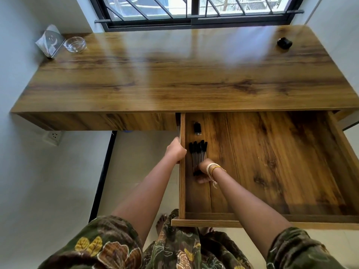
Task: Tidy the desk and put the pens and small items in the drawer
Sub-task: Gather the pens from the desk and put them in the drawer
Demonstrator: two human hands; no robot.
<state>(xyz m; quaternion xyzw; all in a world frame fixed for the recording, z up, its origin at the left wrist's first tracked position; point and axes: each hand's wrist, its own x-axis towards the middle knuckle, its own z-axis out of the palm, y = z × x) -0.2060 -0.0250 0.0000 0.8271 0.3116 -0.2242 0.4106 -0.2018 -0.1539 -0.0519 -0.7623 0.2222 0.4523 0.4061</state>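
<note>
The wooden drawer [272,162] is pulled far out from under the desk [174,78]. Inside it, near the left wall, lies a bunch of several black-capped clear pens [198,152]. My right hand [205,171] is curled over the near ends of the pens, holding them against the drawer floor. A small black item [197,128] lies farther back in the drawer. My left hand [175,150] grips the top of the drawer's left side wall. A small black round object [284,43] sits on the desk's far right.
A glass bowl [74,44] and a tilted clear stand with paper [49,40] stand at the desk's far left corner. A barred window runs behind the desk. A wall socket [54,135] sits below the desk on the left. My bare feet are under the drawer front.
</note>
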